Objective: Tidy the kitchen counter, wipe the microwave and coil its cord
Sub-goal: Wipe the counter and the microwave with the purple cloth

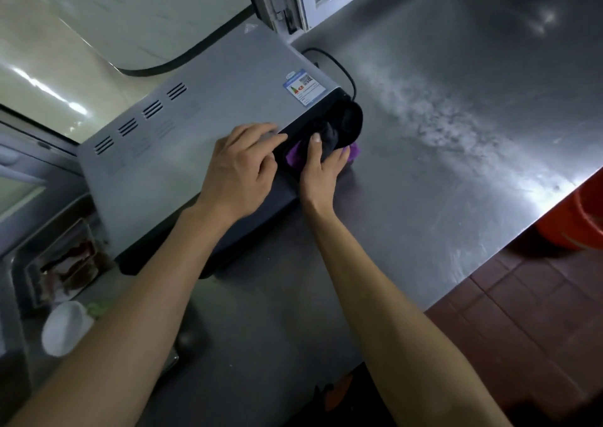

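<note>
- Both hands worked at the microwave (pixel 208 126): the left hand (pixel 241 165) rested on its top front edge, fingers loosely spread, steadying it.
- Right hand (pixel 321 169) pressed a purple cloth (pixel 295 156) against the dark front, thumb up, fingers curled round the cloth.
- Cord (pixel 339 67) trailed uncoiled behind the right rear corner, lying on the steel counter (pixel 456 133).
- A white cup (pixel 65 327) stood at the near left, well apart.
- Judgement: wiping well likely needed firm, overlapping strokes, with the left hand bracing against sliding.
</note>
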### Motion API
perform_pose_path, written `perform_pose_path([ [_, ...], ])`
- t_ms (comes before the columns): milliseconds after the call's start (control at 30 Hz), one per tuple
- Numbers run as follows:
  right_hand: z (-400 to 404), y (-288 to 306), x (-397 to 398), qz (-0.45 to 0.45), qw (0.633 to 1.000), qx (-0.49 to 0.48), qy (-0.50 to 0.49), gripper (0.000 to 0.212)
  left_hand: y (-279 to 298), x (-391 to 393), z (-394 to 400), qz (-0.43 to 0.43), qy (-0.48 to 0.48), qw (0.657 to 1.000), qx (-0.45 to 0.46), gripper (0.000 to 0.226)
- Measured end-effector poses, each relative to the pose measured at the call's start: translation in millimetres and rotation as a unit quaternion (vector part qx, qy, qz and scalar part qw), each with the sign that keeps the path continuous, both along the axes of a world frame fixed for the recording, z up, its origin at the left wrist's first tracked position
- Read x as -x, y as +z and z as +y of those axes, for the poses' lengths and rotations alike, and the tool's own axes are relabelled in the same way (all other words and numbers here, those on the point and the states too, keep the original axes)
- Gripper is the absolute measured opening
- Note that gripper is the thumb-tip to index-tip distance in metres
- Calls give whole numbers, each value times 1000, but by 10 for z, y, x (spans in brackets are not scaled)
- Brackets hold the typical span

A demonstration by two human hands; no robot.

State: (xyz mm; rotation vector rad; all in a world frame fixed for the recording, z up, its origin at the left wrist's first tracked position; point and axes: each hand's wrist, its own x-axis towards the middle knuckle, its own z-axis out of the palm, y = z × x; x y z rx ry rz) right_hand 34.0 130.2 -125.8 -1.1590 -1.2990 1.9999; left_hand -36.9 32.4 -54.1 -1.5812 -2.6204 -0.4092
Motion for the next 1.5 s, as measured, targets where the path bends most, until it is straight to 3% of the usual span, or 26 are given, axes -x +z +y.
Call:
perform_pose_path([
  [533, -2153, -180, 142, 0, 1000, -14, 28, 82, -21, 123, -2149, 26, 34, 998, -48, 42],
  [867, -3282, -342, 172, 29, 997, -71, -4, 72, -42, 74, -2642, 27, 8, 999, -35, 42],
  [1200, -2981, -578, 168, 54, 996, -66, -20, 68, -50, -63, -2274, 68, -56, 996, -14, 40],
  [1433, -2028, -694, 104, 26, 998, -62, -1, 50, -90, -199, -1560, 86, -77, 993, 27, 39],
  [1500, -1625, -733, 78, 31, 997, -66, -5, 56, -104, -209, -1330, 90, -77, 992, 36, 39],
])
